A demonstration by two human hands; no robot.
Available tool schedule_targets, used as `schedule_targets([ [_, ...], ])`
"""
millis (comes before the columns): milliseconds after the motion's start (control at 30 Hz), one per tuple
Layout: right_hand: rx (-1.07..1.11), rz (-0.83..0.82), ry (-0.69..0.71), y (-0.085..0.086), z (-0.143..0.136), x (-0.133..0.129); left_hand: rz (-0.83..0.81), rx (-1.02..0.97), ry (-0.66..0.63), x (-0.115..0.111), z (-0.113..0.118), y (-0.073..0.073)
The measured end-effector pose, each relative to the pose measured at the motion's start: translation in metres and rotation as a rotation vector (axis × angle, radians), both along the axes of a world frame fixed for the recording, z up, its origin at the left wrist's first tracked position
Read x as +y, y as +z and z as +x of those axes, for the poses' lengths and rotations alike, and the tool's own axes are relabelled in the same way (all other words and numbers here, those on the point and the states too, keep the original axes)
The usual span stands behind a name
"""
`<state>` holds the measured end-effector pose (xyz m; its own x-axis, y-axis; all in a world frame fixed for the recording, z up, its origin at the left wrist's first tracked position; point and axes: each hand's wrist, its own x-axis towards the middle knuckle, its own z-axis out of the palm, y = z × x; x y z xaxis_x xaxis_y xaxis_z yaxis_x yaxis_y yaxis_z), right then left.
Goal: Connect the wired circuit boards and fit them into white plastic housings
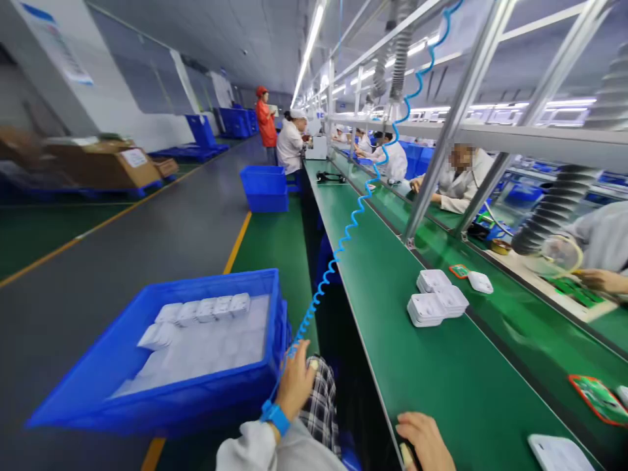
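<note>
My left hand [296,383] is over my lap, beside the blue bin [196,386]; its fingers are partly spread and nothing shows in them. A blue strap [275,417] circles that wrist, joined to a coiled blue cord [338,252] rising to the overhead frame. My right hand [422,439] rests at the near edge of the green bench [358,281], fingers apart, holding nothing. Stacks of white square casings [434,309] stand on the bench ahead of it. Another white casing [562,453] lies to its right. More white casings [210,309] sit in the bin.
A conveyor [520,327] beyond the bench carries a green board with a red rim [598,398] and a white casing [480,282]. Metal posts [456,124] stand between. Across it, a person's hand [601,280] is near green boards. Another blue bin [265,190] stands ahead.
</note>
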<state>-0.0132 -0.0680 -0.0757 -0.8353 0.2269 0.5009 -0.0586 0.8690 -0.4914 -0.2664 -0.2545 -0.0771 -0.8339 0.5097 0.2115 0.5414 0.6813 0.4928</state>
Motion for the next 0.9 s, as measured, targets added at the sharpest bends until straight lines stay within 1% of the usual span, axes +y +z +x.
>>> schedule_targets([
  [33,-0.006,0.001,0.059,0.008,-0.018,-0.004,-0.076,-0.011,0.096,-0.018,-0.019,-0.004],
  [100,-0.044,0.033,0.163,0.024,-0.059,-0.006,-0.231,-0.063,0.210,-0.056,-0.051,-0.006],
  [133,-0.089,0.068,0.202,0.032,-0.082,-0.005,-0.304,-0.100,0.211,-0.074,-0.063,-0.005],
  [167,-0.144,0.110,0.219,0.039,-0.105,-0.003,-0.367,-0.139,0.182,-0.089,-0.074,-0.003],
  [200,-0.157,0.132,0.190,0.044,-0.129,-0.002,-0.410,-0.174,0.137,-0.102,-0.083,0.000],
  [267,-0.158,0.117,0.144,0.051,-0.175,-0.007,-0.432,-0.220,0.052,-0.116,-0.098,0.009],
  [300,-0.158,0.081,0.140,0.054,-0.195,-0.014,-0.418,-0.227,0.026,-0.116,-0.104,0.014],
  [333,-0.159,0.035,0.152,0.056,-0.213,-0.025,-0.395,-0.221,0.012,-0.111,-0.109,0.020],
  [367,-0.159,-0.015,0.175,0.058,-0.227,-0.039,-0.350,-0.213,0.009,-0.101,-0.113,0.026],
  [400,-0.155,-0.066,0.206,0.061,-0.238,-0.055,-0.303,-0.204,0.001,-0.086,-0.116,0.033],
  [433,-0.145,-0.115,0.240,0.063,-0.246,-0.072,-0.217,-0.194,-0.008,-0.069,-0.117,0.041],
  [467,-0.123,-0.169,0.265,0.065,-0.252,-0.087,0.028,-0.233,0.007,-0.050,-0.117,0.050],
  [500,-0.092,-0.228,0.280,0.068,-0.254,-0.101,0.259,-0.291,-0.011,-0.030,-0.116,0.059],
  [533,-0.055,-0.281,0.281,0.070,-0.255,-0.110,0.439,-0.378,-0.041,-0.010,-0.113,0.068],
  [567,-0.013,-0.318,0.272,0.073,-0.253,-0.115,0.576,-0.477,-0.045,0.007,-0.110,0.076],
  [633,0.053,-0.327,0.245,0.079,-0.247,-0.113,0.767,-0.619,0.043,0.036,-0.102,0.090],
  [700,0.066,-0.260,0.245,0.085,-0.236,-0.099,0.854,-0.689,0.089,0.056,-0.092,0.100],
  [800,0.046,-0.171,0.262,0.092,-0.216,-0.074,0.883,-0.735,0.054,0.076,-0.077,0.108],
  [900,0.014,-0.147,0.233,0.093,-0.196,-0.060,0.885,-0.762,0.012,0.093,-0.062,0.113],
])
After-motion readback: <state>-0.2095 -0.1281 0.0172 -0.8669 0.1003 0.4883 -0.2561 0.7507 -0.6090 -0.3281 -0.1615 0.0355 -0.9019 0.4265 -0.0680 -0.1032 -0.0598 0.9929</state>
